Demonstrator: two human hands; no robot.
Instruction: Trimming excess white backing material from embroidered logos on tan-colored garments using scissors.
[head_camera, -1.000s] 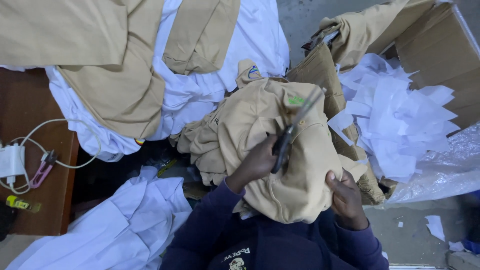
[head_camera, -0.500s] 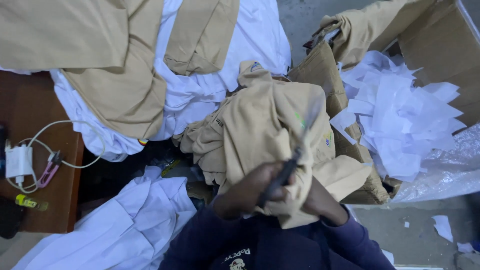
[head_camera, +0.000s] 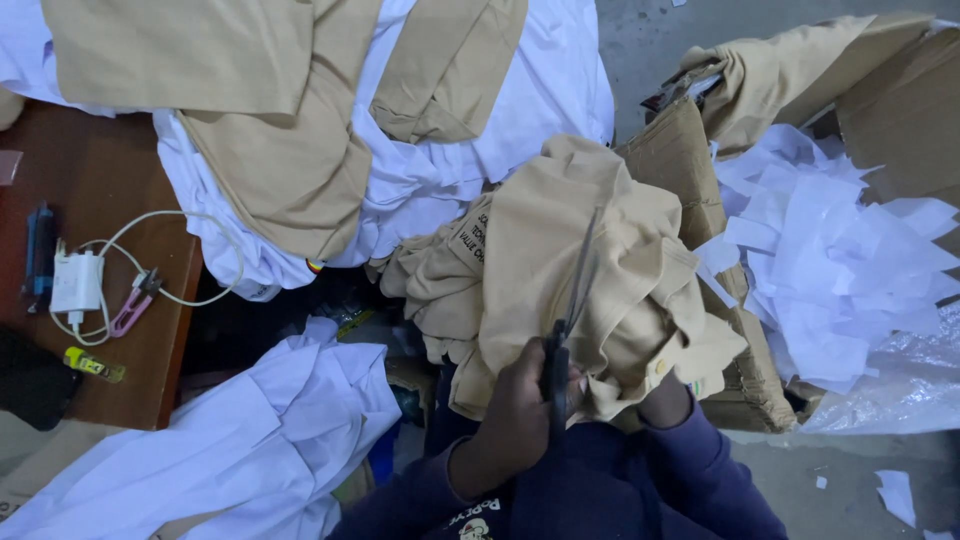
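Left grip (head_camera: 515, 410): clenched on the scissors (head_camera: 565, 330), whose blades are pointed up and away from it.
Right grip (head_camera: 665, 398): mostly hidden under the tan shirt (head_camera: 580, 280); whether it grasps the cloth cannot be told.
Tan shirt: bunched just above both grips, crossed by the blades.
Paper scraps (head_camera: 830, 260): heaped to the right.
Worktop (head_camera: 110, 190): far left, where a charger (head_camera: 78, 282) is kept.

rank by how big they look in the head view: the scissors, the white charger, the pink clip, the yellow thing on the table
1. scissors, largest, though nearer the camera
2. white charger
3. pink clip and yellow thing: too alike to rank
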